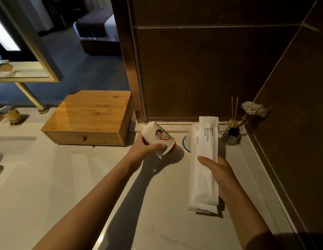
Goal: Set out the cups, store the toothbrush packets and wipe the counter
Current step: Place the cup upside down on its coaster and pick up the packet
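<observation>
White toothbrush packets (204, 159) stand pinched in the right hand (217, 175) grip; left of it, the left hand (147, 147) grip clasps a tilted cup (158, 137) above the counter (157, 222).

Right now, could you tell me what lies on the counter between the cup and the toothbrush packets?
In the head view, between the cup in the left hand and the toothbrush packets shows only a blue-rimmed arc, mostly hidden behind the packets; otherwise bare counter.
</observation>
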{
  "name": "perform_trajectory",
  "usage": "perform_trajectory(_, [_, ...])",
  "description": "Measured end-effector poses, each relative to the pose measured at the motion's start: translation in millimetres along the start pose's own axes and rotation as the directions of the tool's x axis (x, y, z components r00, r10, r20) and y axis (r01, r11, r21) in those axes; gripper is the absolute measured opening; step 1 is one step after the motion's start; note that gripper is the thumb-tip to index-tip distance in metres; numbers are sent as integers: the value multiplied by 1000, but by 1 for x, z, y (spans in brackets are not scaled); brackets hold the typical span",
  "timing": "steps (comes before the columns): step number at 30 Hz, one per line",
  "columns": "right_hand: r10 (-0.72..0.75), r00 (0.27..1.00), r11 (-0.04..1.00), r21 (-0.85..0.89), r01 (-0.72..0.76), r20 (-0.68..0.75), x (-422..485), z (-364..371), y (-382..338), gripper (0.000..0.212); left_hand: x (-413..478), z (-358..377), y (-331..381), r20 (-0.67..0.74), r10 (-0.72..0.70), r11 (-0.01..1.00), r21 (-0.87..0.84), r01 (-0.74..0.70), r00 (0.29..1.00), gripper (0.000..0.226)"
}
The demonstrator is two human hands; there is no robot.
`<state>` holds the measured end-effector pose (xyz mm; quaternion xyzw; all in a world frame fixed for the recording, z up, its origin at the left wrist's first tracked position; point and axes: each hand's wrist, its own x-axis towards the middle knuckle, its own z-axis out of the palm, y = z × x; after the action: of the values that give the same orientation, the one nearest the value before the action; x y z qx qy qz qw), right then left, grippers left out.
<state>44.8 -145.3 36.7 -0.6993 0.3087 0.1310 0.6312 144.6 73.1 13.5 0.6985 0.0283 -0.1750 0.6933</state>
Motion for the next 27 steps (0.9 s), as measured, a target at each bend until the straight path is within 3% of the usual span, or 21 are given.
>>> perform_trajectory(3, [-19, 1000, 1000, 5, 19, 11, 3, 2, 2, 50, 14, 1, -8, -134, 93, 978, 198, -66, 987, 84])
perform_trajectory(8, [-25, 999, 1000, -8, 25, 23, 11, 8, 1, 52, 31, 10, -19, -165, 217, 904, 406, -134, 962, 79])
perform_trajectory(27, [-1, 1000, 993, 115, 2, -6, 21, 3, 8, 34, 41, 25, -28, -141, 222, 854, 505, -123, 965, 81])
